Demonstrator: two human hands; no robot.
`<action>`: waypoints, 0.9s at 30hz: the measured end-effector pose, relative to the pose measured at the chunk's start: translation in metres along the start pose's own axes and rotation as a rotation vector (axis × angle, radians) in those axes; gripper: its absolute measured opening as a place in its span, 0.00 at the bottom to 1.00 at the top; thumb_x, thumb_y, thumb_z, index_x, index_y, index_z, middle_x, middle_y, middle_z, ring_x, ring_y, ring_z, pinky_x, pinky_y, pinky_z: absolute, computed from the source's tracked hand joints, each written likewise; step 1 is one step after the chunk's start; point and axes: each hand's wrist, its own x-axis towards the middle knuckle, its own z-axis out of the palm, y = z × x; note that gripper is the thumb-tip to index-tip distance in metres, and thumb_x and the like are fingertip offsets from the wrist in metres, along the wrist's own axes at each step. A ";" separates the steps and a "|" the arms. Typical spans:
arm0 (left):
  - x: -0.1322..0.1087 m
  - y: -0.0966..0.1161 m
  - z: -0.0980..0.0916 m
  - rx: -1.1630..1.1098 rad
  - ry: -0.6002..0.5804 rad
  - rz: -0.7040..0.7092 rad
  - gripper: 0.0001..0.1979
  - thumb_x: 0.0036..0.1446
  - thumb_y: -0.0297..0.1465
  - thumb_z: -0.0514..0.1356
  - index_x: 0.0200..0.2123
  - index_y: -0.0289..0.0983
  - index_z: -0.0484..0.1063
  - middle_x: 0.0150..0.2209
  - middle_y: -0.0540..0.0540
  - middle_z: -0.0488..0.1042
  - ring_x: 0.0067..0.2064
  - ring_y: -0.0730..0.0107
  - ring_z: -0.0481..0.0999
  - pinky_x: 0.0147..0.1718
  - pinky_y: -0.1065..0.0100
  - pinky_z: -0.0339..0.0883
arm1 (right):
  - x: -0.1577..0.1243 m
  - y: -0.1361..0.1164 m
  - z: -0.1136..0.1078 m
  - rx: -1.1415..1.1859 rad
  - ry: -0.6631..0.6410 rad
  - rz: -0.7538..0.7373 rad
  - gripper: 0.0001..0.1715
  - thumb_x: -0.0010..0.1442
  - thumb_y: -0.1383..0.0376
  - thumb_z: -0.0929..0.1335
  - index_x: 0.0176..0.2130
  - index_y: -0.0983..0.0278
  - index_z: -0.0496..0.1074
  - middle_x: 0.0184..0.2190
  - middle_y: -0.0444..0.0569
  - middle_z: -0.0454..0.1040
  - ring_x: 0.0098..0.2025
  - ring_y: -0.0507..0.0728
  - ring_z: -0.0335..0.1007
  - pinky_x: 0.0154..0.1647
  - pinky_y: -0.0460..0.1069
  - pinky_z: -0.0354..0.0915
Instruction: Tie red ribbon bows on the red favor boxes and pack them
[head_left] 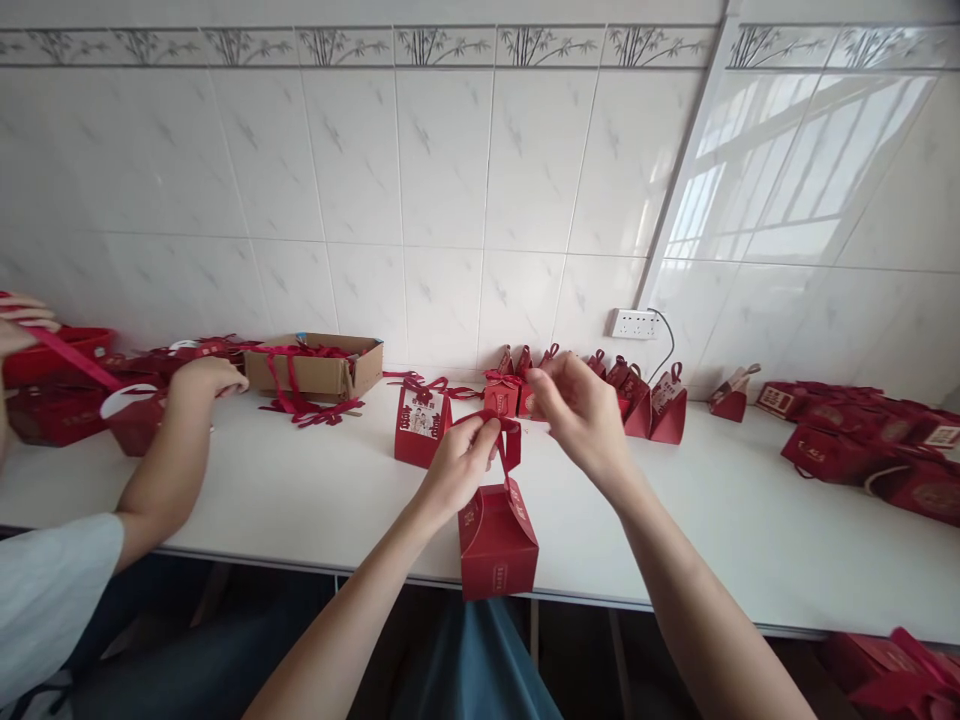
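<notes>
A red gift box [498, 550] with gold lettering is at the table's front edge, its top flaps folded together. Above it my left hand [466, 452] pinches a dark red ribbon [513, 440] that runs down to the top of the box. My right hand [581, 415] is raised to the right of the ribbon, fingers curled and thumb held apart; no object shows in it. Behind my left hand stands another red box with a printed white card [421, 415]. Whether the gift box rests on the table or hangs over its edge, I cannot tell.
A cardboard box [315, 372] of red ribbons stands near the tiled wall. Small red boxes [667, 405] line the back, and more red boxes [862, 440] lie at right. At left, a co-worker's arm [169, 440] reaches over the white table [300, 500].
</notes>
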 end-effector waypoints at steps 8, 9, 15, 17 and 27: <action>0.009 0.001 -0.001 -0.130 -0.031 -0.042 0.22 0.48 0.48 0.60 0.19 0.37 0.59 0.16 0.55 0.57 0.18 0.79 0.55 0.18 0.74 0.51 | -0.017 0.037 0.017 0.214 -0.253 0.248 0.23 0.57 0.47 0.64 0.30 0.64 0.70 0.23 0.44 0.70 0.26 0.52 0.69 0.23 0.45 0.64; 0.010 0.001 -0.001 -0.116 -0.038 -0.047 0.22 0.48 0.48 0.61 0.18 0.37 0.59 0.16 0.55 0.58 0.18 0.79 0.56 0.18 0.74 0.51 | -0.016 0.038 0.023 0.272 -0.206 0.246 0.23 0.56 0.47 0.65 0.30 0.64 0.69 0.24 0.44 0.70 0.27 0.51 0.68 0.24 0.45 0.64; 0.015 -0.002 -0.002 -0.176 0.019 -0.115 0.22 0.46 0.49 0.62 0.21 0.37 0.63 0.16 0.54 0.61 0.18 0.78 0.58 0.16 0.75 0.50 | -0.023 0.036 0.030 0.217 0.072 -0.041 0.17 0.58 0.52 0.67 0.28 0.62 0.68 0.29 0.46 0.71 0.34 0.53 0.69 0.37 0.48 0.68; 0.017 -0.006 -0.003 -0.251 0.052 -0.138 0.21 0.42 0.49 0.64 0.23 0.37 0.65 0.17 0.54 0.63 0.18 0.77 0.59 0.17 0.74 0.53 | -0.030 0.039 0.027 0.059 0.051 -0.228 0.13 0.60 0.57 0.67 0.28 0.62 0.70 0.31 0.48 0.72 0.37 0.55 0.69 0.40 0.50 0.68; 0.018 -0.014 -0.010 0.050 -0.005 0.063 0.23 0.47 0.54 0.60 0.24 0.38 0.72 0.24 0.48 0.72 0.29 0.65 0.70 0.30 0.69 0.63 | -0.048 0.055 0.027 0.081 -0.033 -0.207 0.15 0.60 0.54 0.66 0.32 0.62 0.71 0.36 0.51 0.71 0.42 0.56 0.70 0.45 0.52 0.68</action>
